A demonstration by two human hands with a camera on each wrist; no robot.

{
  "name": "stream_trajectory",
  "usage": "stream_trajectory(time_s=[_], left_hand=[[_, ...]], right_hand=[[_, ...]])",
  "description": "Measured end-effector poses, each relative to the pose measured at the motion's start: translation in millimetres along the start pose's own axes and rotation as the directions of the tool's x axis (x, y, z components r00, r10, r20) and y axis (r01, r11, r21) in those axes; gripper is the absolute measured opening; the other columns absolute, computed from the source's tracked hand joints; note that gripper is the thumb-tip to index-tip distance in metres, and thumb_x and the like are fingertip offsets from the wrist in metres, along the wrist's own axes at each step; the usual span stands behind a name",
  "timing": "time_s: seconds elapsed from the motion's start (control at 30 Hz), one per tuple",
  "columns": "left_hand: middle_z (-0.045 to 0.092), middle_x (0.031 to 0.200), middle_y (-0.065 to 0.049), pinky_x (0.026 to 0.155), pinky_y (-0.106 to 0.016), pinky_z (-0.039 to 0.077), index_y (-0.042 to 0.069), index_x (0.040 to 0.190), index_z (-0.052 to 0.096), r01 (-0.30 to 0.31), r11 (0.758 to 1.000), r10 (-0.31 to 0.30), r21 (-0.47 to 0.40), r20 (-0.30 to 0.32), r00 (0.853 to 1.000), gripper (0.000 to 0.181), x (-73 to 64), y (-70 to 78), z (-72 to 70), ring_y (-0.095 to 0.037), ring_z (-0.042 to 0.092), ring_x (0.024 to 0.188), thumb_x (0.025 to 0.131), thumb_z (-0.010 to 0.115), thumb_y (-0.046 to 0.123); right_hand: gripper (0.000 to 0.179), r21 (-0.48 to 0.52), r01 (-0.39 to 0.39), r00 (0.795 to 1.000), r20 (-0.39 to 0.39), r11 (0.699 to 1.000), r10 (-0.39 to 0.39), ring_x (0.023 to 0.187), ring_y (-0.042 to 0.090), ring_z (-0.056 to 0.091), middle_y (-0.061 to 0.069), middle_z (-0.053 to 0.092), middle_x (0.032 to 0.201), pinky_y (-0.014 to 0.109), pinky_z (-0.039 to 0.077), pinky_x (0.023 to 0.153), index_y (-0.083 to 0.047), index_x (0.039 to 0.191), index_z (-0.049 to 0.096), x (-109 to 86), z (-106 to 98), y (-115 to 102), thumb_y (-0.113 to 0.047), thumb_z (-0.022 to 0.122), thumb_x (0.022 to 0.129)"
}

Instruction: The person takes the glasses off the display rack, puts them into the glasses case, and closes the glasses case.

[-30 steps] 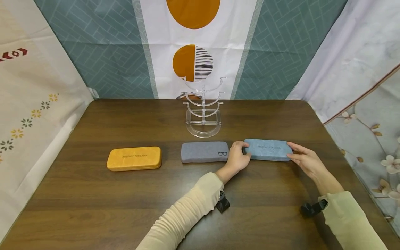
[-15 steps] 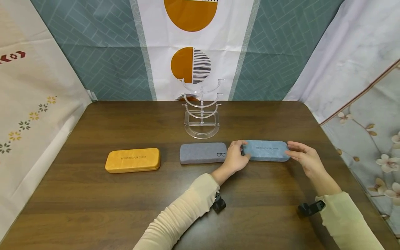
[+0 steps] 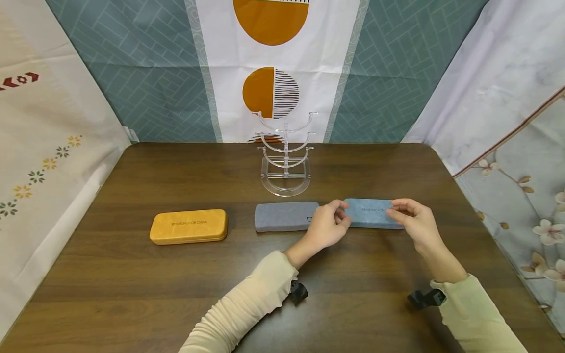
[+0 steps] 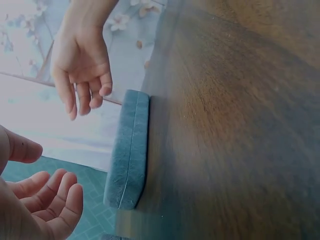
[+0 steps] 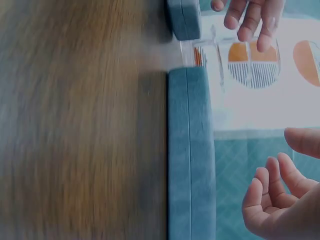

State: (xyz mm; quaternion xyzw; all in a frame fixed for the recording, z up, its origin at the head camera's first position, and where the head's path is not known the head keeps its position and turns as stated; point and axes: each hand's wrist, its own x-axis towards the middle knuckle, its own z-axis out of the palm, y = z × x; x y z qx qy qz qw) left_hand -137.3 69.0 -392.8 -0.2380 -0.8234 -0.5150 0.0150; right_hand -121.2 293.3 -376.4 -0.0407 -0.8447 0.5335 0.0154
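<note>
A blue glasses case with lettering on its lid lies closed on the table, between my two hands. My left hand hovers by its left end, over the right end of a grey glasses case. Above the blue case's right end is my right hand. In the left wrist view, both the left hand and the right hand are apart from the blue case, fingers loosely bent. The right wrist view shows the right hand holding nothing. A yellow glasses case lies at the left.
Behind the cases stands a clear tiered display stand with curved arms, near the back of the wooden table. Patterned cloths hang behind the table and at both sides.
Both hands have let go of the blue case's ends and lifted; the left has drawn back slightly left, the right has shifted left over the case. The cases stay in place.
</note>
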Motion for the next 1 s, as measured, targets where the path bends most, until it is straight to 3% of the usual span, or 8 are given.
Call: stream_trajectory(time_s=[0.37, 0.8, 0.9, 1.0], left_hand=[[0.059, 0.068, -0.004, 0.052, -0.015, 0.040, -0.002, 0.091, 0.062, -0.045, 0.997, 0.042, -0.058, -0.048, 0.998, 0.010, -8.4, -0.1, -19.0, -0.005, 0.048, 0.055, 0.082, 0.060, 0.002], [0.059, 0.068, -0.005, 0.057, -0.020, 0.045, -0.003, 0.091, 0.061, -0.080, 0.992, 0.075, -0.095, -0.055, 0.996, 0.010, -27.0, 3.3, -53.3, -0.009, 0.053, 0.060, 0.082, 0.060, 0.001], [0.061, 0.072, -0.006, 0.060, -0.021, 0.047, -0.003, 0.092, 0.061, -0.073, 0.992, 0.067, -0.104, -0.055, 0.996, 0.011, -32.6, 1.0, -60.9, -0.012, 0.056, 0.063, 0.082, 0.060, 0.001], [0.063, 0.078, -0.008, 0.060, -0.024, 0.049, -0.003, 0.096, 0.061, -0.085, 0.996, 0.082, -0.039, -0.073, 0.994, 0.015, -39.9, -2.3, -67.7, -0.015, 0.059, 0.070, 0.083, 0.061, 0.004]], right_hand=[[0.014, 0.108, 0.062, 0.997, 0.036, 0.992, -0.066, 0.076, 0.008, 0.056, -0.013, 0.059, 0.083, 0.022, 0.048, 0.064, -0.018, 0.098, 0.062, -4.2, 21.8, -12.1, -0.013, 0.066, 0.085], [0.018, 0.168, 0.115, 0.988, 0.087, 0.979, -0.131, 0.077, 0.007, 0.057, -0.012, 0.061, 0.083, 0.021, 0.048, 0.066, -0.019, 0.099, 0.063, -15.0, 38.4, -27.4, -0.008, 0.064, 0.084], [0.018, 0.170, 0.142, 0.983, 0.092, 0.975, -0.159, 0.079, 0.007, 0.057, -0.011, 0.062, 0.085, 0.019, 0.047, 0.067, -0.014, 0.101, 0.063, -15.9, 41.5, -28.0, -0.006, 0.064, 0.084], [0.027, 0.139, 0.183, 0.976, 0.093, 0.973, -0.196, 0.085, 0.008, 0.057, 0.002, 0.065, 0.092, 0.019, 0.047, 0.069, -0.001, 0.110, 0.059, -15.9, 45.1, -28.5, -0.005, 0.064, 0.084]])
